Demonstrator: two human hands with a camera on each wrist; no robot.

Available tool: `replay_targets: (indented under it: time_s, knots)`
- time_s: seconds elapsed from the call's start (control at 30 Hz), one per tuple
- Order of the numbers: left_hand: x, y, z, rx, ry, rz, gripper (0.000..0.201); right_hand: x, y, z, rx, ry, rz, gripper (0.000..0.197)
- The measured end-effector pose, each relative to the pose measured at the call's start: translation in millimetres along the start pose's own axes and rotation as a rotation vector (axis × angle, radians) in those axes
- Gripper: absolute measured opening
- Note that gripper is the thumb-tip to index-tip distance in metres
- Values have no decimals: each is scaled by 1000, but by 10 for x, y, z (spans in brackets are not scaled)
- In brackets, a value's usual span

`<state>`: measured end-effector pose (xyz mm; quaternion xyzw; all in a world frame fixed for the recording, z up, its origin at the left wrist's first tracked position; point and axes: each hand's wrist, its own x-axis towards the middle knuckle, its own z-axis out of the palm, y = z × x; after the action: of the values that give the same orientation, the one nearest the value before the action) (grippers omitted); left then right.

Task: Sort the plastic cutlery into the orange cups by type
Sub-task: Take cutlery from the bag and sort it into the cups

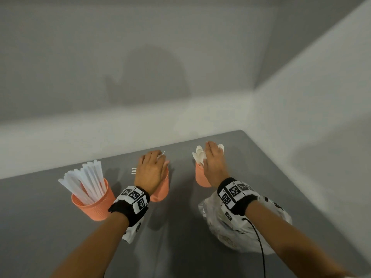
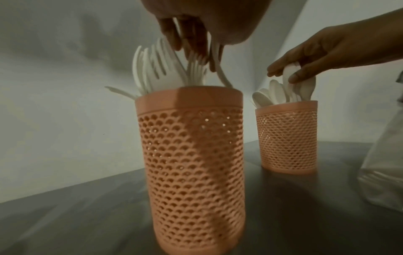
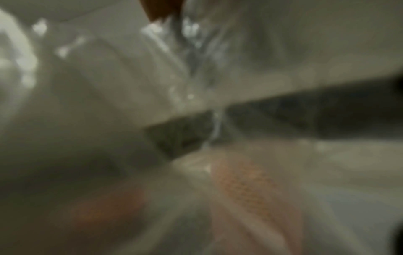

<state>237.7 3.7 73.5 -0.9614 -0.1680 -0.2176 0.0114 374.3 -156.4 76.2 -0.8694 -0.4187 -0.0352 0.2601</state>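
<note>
Three orange mesh cups stand on the grey table. The left cup [image 1: 94, 203] holds white knives [image 1: 86, 181]. My left hand [image 1: 158, 161] hangs over the middle cup [image 2: 191, 155], fingers pointing down among the white forks [image 2: 152, 69] and pinching one fork's handle [image 2: 216, 57]. One fork's tines [image 1: 134, 170] stick out left of that hand. My right hand [image 2: 283, 75] pinches a white spoon [image 2: 291, 69] above the right cup [image 2: 287, 138], which holds several spoons [image 1: 198, 155]. The right wrist view is blurred by plastic film.
A crumpled clear plastic bag [image 1: 241, 223] lies on the table under my right forearm, just in front of the right cup. A black cable [image 1: 259, 243] runs along that arm. White walls close the table's far and right sides.
</note>
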Motion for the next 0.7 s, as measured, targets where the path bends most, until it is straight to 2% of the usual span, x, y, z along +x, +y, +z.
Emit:
replay_targets:
  time_s: [0.07, 0.17, 0.2, 0.27, 0.33, 0.43, 0.5, 0.57, 0.63, 0.7]
  knots:
    - [-40, 33, 39, 78, -68, -66, 53, -31, 21, 65, -110, -72, 25, 56]
    - [-26, 24, 59, 83, -201, -182, 80, -26, 57, 86, -193, -156, 52, 88]
    - [-7, 26, 51, 83, -275, -212, 85, -7, 55, 51, -177, -209, 83, 91]
    - [14, 52, 24, 110, -338, -256, 83, 28, 19, -52, -128, -252, 138, 77]
    - [19, 87, -17, 77, -318, -294, 82, 28, -5, -174, -61, -242, 141, 65]
    - [28, 169, -126, -81, -155, -243, 89, -27, -1, -441, 166, -185, 110, 54]
    - [52, 294, -223, -290, -13, -154, 74, -92, 20, -628, 324, -178, 104, 35]
    - [54, 497, -309, -484, 23, -98, 52, -209, 63, -786, 393, -243, 118, 14]
    - [16, 733, -324, -650, -30, -67, 39, -360, 109, -917, 386, -424, 146, 15]
    - [-65, 982, -285, -800, -153, -83, 33, -544, 176, -961, 265, -649, 203, 19]
